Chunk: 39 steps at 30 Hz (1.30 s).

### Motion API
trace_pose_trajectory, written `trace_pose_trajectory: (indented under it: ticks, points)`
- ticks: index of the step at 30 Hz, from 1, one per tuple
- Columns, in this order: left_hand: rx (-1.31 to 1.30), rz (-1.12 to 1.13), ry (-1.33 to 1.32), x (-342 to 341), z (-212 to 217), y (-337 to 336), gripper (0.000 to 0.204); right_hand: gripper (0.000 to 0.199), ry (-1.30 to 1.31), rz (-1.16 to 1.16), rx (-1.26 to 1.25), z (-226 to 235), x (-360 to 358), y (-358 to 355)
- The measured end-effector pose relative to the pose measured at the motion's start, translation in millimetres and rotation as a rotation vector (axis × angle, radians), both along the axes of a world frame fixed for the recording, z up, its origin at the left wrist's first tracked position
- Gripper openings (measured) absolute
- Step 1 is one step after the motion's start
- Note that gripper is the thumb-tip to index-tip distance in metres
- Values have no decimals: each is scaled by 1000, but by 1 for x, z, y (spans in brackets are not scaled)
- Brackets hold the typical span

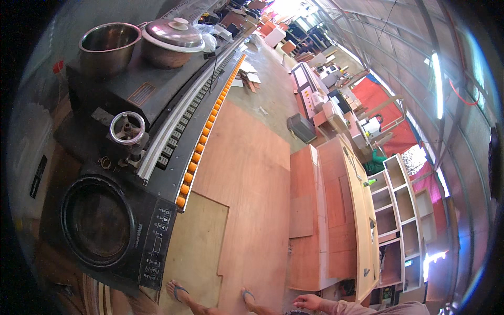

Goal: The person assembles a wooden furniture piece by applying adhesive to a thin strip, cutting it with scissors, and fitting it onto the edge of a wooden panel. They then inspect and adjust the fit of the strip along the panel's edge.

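My right hand [308, 302] is at the lower edge, with its long-sleeved forearm [362, 308] reaching in from the right. Its fingers are loosely bent and nothing shows in them. It hangs near the end of a reddish wood cabinet panel [310, 262], apart from it as far as I can tell. My left hand does not show. To the left, a black induction cooker [157, 236] carries a dark round pan [97, 218]. Beyond it stands a long machine with a row of orange rollers [198, 148] and a chrome handwheel [127, 127].
A steel pot [109, 50] and a lidded pot [172, 44] sit on the machine. Plywood sheets [252, 157] cover the floor, where my sandalled feet [181, 291] stand. White-edged shelving [401, 226], a dark bin [301, 127] and a person in green [375, 160] are at the right.
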<state>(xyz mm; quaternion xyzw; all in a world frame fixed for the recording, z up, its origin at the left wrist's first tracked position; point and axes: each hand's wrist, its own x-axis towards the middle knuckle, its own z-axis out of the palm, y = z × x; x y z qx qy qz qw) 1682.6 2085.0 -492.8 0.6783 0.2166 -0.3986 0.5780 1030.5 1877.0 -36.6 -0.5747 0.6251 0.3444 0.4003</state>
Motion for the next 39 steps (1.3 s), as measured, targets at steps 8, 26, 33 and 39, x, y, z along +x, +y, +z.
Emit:
trace_pose_trajectory:
  ticks: [8,26,33,39]
  points:
    - [-88,84,60,-46,67,27,47,51,-13,64,-3,-29,-40,29]
    - [-607,50,-33,-315,554,75,45,34,-1388,546,-550,73,159,50]
    - [-734,-242,47,-527,632,39,45,32,-1423,718,-451,166,-2,40]
    - [-636,-620,-5,-628,692,-33,41,36,-1353,307,-237,227,-184,35]
